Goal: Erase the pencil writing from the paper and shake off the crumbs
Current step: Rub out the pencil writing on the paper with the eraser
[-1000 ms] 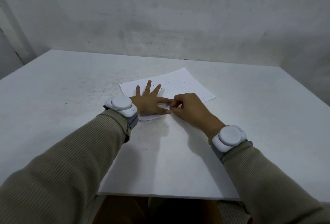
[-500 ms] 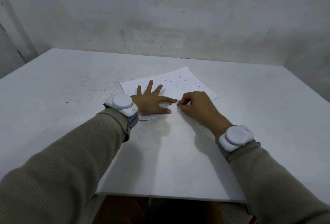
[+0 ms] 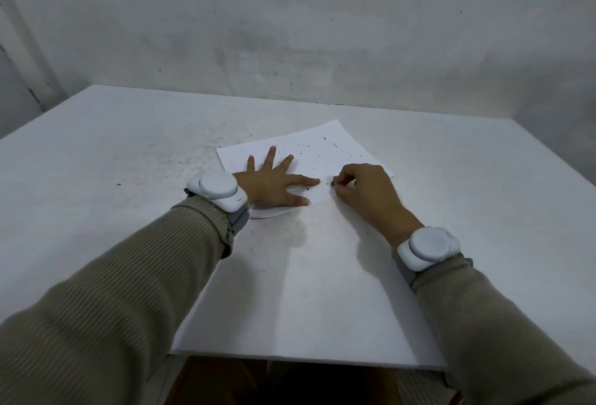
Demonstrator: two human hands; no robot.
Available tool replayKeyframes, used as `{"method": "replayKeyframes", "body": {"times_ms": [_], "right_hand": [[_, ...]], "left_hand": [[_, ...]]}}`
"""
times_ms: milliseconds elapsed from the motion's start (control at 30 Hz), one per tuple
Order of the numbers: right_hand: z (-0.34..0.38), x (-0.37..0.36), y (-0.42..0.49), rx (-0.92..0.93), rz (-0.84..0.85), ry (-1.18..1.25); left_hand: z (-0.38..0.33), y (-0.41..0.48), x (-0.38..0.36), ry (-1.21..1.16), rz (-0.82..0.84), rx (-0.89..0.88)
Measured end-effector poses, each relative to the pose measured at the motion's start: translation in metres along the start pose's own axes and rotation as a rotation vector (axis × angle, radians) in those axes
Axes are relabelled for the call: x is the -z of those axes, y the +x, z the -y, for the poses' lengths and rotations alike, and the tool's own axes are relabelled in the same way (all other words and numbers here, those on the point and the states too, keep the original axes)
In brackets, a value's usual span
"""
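Paper (image 3: 322, 153) lies toward the far edge of the tabletop (image 3: 483, 195), with open surface all round. My left hand (image 3: 271, 185) presses it, fingers splayed; my right hand (image 3: 364, 191) pinches an eraser (image 3: 332, 183), mostly hidden, at the sheet's near edge. Crumbs (image 3: 334, 145) dot it.

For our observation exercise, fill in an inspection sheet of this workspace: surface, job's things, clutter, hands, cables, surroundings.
Surface: white table, smudged, dark specks.
Job's things: paper lying flat, crumbs scattered on it; eraser mostly hidden.
Clutter: nothing seen.
Hands: left hand pressed flat on paper, fingers spread; right hand pinches eraser near paper's edge.
Cables: nothing seen.
Surroundings: bare grey wall; white wrist devices.
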State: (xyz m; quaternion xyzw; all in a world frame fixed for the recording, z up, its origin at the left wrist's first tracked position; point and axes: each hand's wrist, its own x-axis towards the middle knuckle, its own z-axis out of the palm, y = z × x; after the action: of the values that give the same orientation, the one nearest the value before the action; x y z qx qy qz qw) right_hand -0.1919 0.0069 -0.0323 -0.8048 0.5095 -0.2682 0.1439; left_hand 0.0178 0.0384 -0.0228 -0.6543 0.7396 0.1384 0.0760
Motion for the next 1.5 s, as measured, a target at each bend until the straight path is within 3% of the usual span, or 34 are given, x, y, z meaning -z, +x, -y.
{"method": "replayKeyframes", "body": {"times_ms": [200, 433, 600, 800, 1000, 1233, 1367, 1500], "right_hand": [[0.016, -0.001, -0.017, 0.090, 0.097, 0.129], [0.003, -0.002, -0.001, -0.024, -0.034, 0.024], [0.013, -0.004, -0.016, 0.066, 0.087, 0.127], [-0.006, 0.001, -0.001, -0.060, -0.062, 0.039], [0.010, -0.001, -0.019, 0.037, 0.069, 0.221], [-0.007, 0.003, -0.002, -0.078, -0.075, 0.095], [0.017, -0.004, -0.013, 0.067, 0.099, 0.153], [0.000, 0.001, 0.000, 0.007, 0.031, 0.120]], "left_hand": [[0.002, 0.004, 0.000, 0.019, -0.010, -0.005], [0.003, 0.007, -0.003, 0.036, -0.016, -0.008], [0.000, 0.005, -0.001, 0.044, -0.003, -0.009], [-0.002, 0.003, -0.003, 0.057, -0.006, 0.000], [-0.002, 0.004, 0.002, 0.032, 0.026, -0.013], [-0.002, 0.001, 0.002, 0.012, 0.005, -0.027], [-0.004, 0.002, 0.005, 0.018, 0.016, -0.030], [-0.003, 0.001, 0.005, 0.008, 0.030, -0.034]]}}
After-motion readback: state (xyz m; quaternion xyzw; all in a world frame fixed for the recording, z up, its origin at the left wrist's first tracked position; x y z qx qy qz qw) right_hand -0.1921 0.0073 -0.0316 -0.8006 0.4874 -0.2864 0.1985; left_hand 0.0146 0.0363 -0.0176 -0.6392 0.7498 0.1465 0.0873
